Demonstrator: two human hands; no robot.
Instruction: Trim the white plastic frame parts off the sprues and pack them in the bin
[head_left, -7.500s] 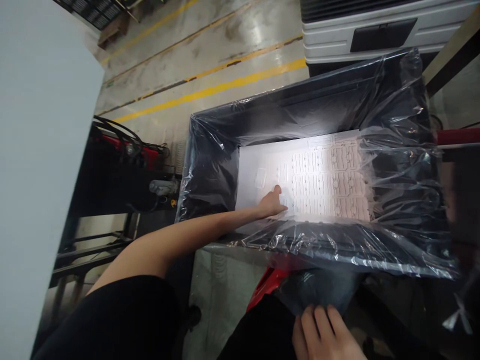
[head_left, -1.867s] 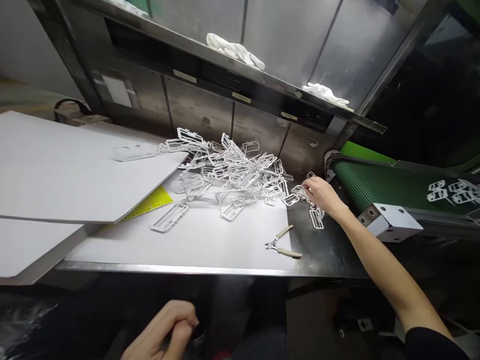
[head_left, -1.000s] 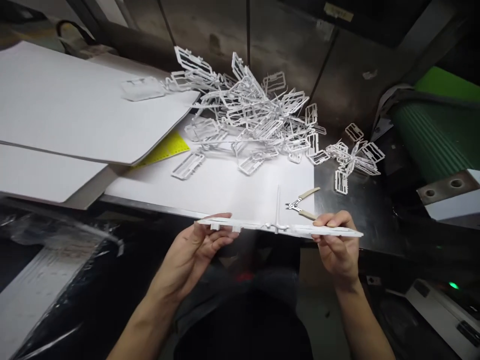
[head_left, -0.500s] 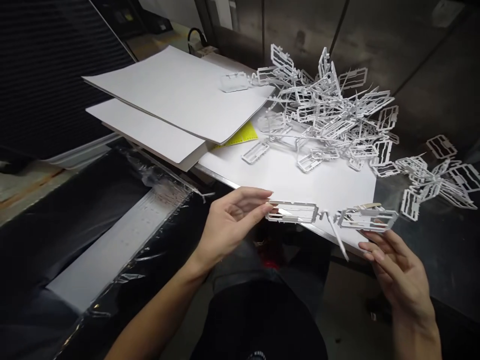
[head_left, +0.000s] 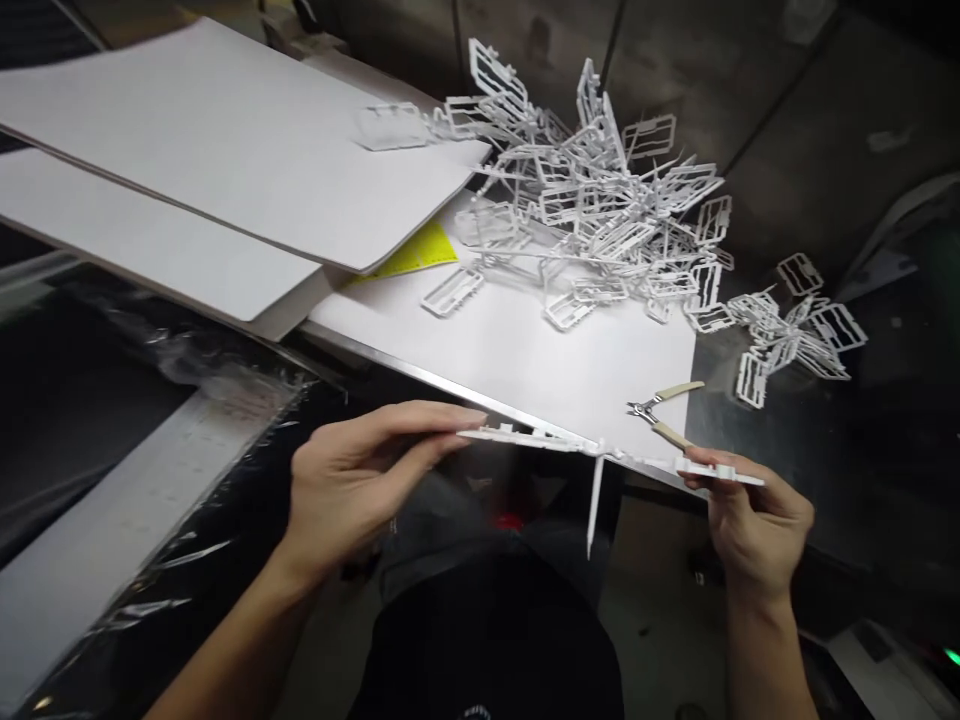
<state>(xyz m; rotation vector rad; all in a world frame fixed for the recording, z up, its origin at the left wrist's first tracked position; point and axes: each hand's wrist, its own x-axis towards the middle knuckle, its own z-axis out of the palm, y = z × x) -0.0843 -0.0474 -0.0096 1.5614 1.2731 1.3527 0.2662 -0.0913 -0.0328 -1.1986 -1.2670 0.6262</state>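
A white plastic frame piece [head_left: 547, 440] is held nearly edge-on before me, its thin stem pointing down from the middle. My left hand [head_left: 382, 470] pinches its left end between thumb and fingers. Around its right end, my right hand [head_left: 754, 505] is closed with the fingertips on the frame. Just beyond the right hand, side cutters [head_left: 664, 410] with beige handles lie spread on the white sheet [head_left: 517, 350]. A tangled heap of similar white frames [head_left: 600, 190] sits farther back on the table.
Stacked white boards [head_left: 247, 150] stand at the left over a yellow sheet [head_left: 424, 250]. A smaller cluster of frames [head_left: 787, 330] rests at the right on the dark surface. Black plastic wrap [head_left: 150, 350] and a pale strip [head_left: 150, 510] are at lower left.
The frame piece has tilted from face-on to almost edge-on. My right hand has closed on its right end. The side cutters now show fully, and the view has shifted right.
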